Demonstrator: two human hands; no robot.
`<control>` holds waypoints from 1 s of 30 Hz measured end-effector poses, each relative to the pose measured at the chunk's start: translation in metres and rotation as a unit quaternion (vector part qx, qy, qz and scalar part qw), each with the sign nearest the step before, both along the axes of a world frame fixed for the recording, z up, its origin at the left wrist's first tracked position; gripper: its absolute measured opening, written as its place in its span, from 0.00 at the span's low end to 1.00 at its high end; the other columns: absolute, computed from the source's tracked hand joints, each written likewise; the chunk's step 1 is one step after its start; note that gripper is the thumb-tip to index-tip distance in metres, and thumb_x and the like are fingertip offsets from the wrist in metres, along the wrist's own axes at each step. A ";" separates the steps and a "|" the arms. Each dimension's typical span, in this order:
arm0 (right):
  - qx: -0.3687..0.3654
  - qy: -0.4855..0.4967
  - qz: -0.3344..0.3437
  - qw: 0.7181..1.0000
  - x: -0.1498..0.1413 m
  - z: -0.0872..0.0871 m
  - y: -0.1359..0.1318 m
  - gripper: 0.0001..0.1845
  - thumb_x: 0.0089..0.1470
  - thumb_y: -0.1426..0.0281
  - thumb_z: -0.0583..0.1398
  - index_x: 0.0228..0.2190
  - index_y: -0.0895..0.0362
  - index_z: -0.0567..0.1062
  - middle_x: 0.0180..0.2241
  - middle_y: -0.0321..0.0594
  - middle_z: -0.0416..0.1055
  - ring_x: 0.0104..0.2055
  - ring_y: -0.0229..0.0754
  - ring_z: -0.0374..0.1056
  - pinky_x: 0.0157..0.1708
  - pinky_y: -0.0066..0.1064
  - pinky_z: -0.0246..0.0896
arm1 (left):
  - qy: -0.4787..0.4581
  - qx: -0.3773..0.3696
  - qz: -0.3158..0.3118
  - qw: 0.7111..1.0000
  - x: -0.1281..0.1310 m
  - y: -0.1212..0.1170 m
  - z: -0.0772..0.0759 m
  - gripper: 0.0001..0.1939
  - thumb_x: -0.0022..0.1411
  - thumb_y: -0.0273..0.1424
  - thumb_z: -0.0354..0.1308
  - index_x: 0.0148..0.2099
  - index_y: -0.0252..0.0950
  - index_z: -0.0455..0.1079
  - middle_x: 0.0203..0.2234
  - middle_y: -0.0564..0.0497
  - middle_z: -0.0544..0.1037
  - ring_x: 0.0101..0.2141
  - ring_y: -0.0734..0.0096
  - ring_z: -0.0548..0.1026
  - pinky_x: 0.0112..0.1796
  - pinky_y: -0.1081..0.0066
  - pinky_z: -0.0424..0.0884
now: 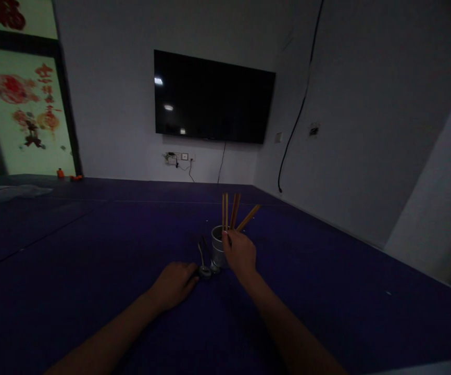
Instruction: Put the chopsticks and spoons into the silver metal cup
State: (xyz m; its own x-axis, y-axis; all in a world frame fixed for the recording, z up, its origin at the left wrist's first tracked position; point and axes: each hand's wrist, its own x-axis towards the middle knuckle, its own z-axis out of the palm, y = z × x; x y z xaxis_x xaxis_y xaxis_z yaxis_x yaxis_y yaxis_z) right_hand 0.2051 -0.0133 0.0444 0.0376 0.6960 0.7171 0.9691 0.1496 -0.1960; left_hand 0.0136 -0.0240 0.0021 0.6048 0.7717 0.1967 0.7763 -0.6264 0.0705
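A grey cylindrical holder (216,250) stands upright on the dark blue surface. Several wooden chopsticks (235,211) rise at and behind its rim, one set leaning far to the right. My right hand (241,254) is closed at the holder's right side, thumb and fingers pinched around the lower part of the chopsticks; whether their lower ends are inside the holder is hidden by the hand. My left hand (175,284) rests on the surface with fingers stretched out, close to a metal spoon (204,271). A second spoon (214,267) lies beside it, against the holder's base.
A large blue-covered surface (92,239) spreads out to the walls. Beyond it, a black television (213,99) hangs on the wall. A dark cable (298,117) dangles at the right. Clear plastic sheeting (9,194) and small orange objects (60,173) are at the far left.
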 end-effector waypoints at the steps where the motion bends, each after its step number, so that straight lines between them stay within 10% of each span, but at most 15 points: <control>1: 0.000 0.002 0.003 1.000 0.000 0.000 0.000 0.17 0.59 0.66 0.48 0.30 0.56 0.75 0.31 0.39 0.74 0.32 0.39 0.68 0.29 0.27 0.51 | 0.000 -0.001 0.001 1.000 0.000 0.000 0.000 0.14 0.63 0.38 0.40 0.43 0.38 0.63 0.36 0.46 0.74 0.37 0.65 0.73 0.38 0.68 0.65; 30: -0.014 -0.004 0.017 1.000 -0.005 0.004 -0.006 0.20 0.60 0.64 0.45 0.30 0.56 0.74 0.30 0.40 0.73 0.31 0.39 0.67 0.29 0.28 0.52 | 0.034 -0.009 0.008 0.999 0.005 -0.007 0.016 0.13 0.63 0.36 0.41 0.43 0.37 0.63 0.35 0.46 0.74 0.36 0.64 0.73 0.36 0.67 0.65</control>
State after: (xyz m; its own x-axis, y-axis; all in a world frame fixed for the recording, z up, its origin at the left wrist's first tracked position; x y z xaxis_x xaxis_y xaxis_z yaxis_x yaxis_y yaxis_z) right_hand 0.2000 -0.0192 0.0488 0.0084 0.7166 0.6975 0.9653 0.1761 -0.1926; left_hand 0.0190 -0.0313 0.0178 0.6042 0.7841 0.1416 0.7893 -0.6134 0.0283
